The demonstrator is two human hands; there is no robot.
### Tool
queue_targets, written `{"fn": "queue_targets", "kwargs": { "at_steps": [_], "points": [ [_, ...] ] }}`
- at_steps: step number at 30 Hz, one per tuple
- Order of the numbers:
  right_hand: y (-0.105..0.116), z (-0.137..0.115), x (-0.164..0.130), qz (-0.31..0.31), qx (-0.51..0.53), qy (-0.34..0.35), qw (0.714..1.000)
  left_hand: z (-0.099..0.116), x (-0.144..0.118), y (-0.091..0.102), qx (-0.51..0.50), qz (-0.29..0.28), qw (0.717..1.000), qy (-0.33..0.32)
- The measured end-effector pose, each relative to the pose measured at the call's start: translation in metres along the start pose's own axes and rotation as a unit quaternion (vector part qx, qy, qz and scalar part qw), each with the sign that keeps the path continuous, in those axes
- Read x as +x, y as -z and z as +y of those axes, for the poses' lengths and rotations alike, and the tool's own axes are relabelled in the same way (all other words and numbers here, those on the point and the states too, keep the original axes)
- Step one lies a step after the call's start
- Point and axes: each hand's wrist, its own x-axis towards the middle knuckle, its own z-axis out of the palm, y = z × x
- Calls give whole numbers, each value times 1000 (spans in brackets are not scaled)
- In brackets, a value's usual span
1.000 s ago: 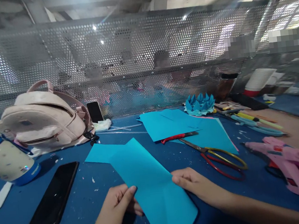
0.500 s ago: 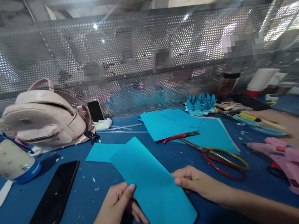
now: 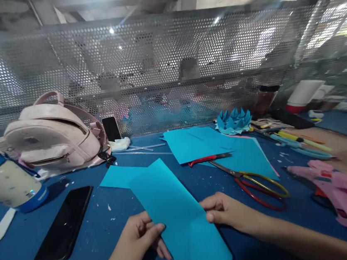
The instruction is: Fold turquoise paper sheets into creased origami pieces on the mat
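A long strip of blue paper (image 3: 178,213) lies slanted between my hands, its near end curling up a little. My left hand (image 3: 139,242) pinches its left edge, thumb on top and fingers underneath. On the opposite edge, my right hand (image 3: 229,211) grips the paper between thumb and forefinger. Another blue paper piece (image 3: 116,177) rests on the table, partly hidden under the strip's far end. Beyond are blue sheets (image 3: 193,142) in a loose stack. Scissors (image 3: 238,177) with red and yellow handles lie right of the strip, beside a red-handled tool (image 3: 205,159) partly under the sheets.
At left are a black phone (image 3: 62,226), a bottle (image 3: 6,178) and a pale pink backpack (image 3: 51,131). A pink glue gun (image 3: 327,187) lies at right. A folded blue paper ring (image 3: 234,121) sits before the perforated metal screen (image 3: 152,57).
My left thumb has slid slightly down and inward along the paper's edge. My right hand has barely shifted, and the strip has moved very slightly to the right.
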Motion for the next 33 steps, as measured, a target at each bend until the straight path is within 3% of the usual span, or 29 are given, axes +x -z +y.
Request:
{"fn": "queue_targets", "kwargs": {
  "at_steps": [12, 26, 29, 33],
  "points": [
    [-5, -6, 0, 5, 11, -12, 1000, 8, 4, 0, 14, 27, 999, 40],
    [-3, -3, 0, 10, 8, -7, 1000, 12, 3, -2, 14, 23, 999, 26],
    [-2, 1, 1, 33, -2, -8, 999, 10, 3, 0, 23, 29, 999, 37],
    [-3, 3, 2, 119, -3, -30, 992, 1, 5, 6, 25, 67, 997, 37]
  ]
}}
